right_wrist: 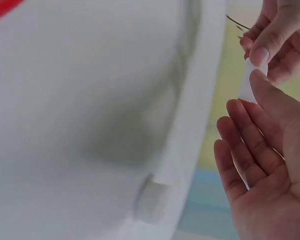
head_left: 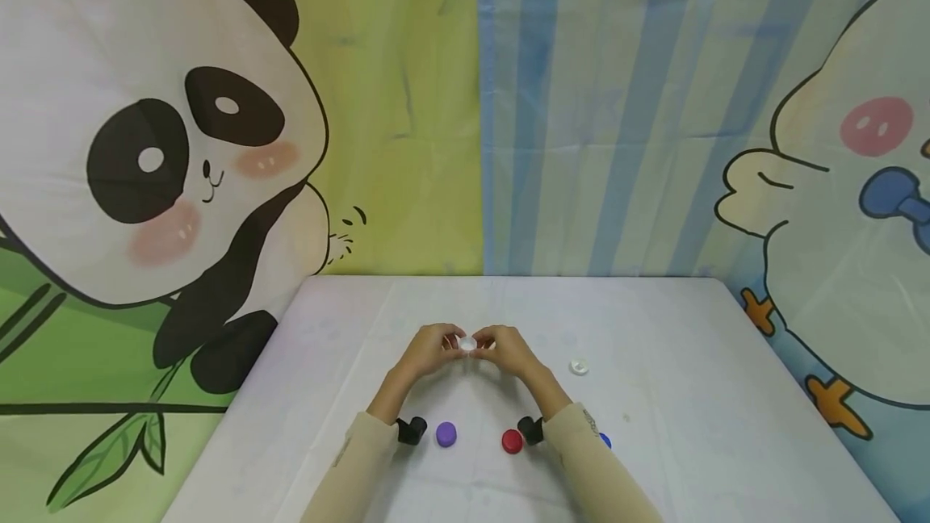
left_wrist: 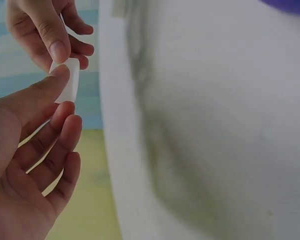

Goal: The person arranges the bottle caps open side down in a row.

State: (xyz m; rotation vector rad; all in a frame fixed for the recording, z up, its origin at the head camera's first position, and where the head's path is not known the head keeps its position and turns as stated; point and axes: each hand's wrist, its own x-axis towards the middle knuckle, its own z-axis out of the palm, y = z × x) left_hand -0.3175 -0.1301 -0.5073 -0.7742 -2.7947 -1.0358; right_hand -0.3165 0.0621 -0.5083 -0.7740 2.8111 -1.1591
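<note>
Both hands meet above the far middle of the table and hold one small white, round, cup-like piece (head_left: 467, 344) between them. My left hand (head_left: 430, 349) pinches it with thumb and fingertips from the left. From the other side my right hand (head_left: 506, 349) grips it the same way. In the left wrist view its slightly tapered white wall (left_wrist: 70, 82) shows between the thumbs. The right wrist view gives only part of it, since fingers cover the rest. A second round white piece (head_left: 579, 367) lies on the table to the right of the right hand.
A purple round piece (head_left: 446, 434) and a red round piece (head_left: 512, 441) lie on the white table (head_left: 697, 426) between the forearms. Part of a blue piece (head_left: 605, 441) shows beside the right sleeve. Behind the table hangs a printed cloth (head_left: 407, 103).
</note>
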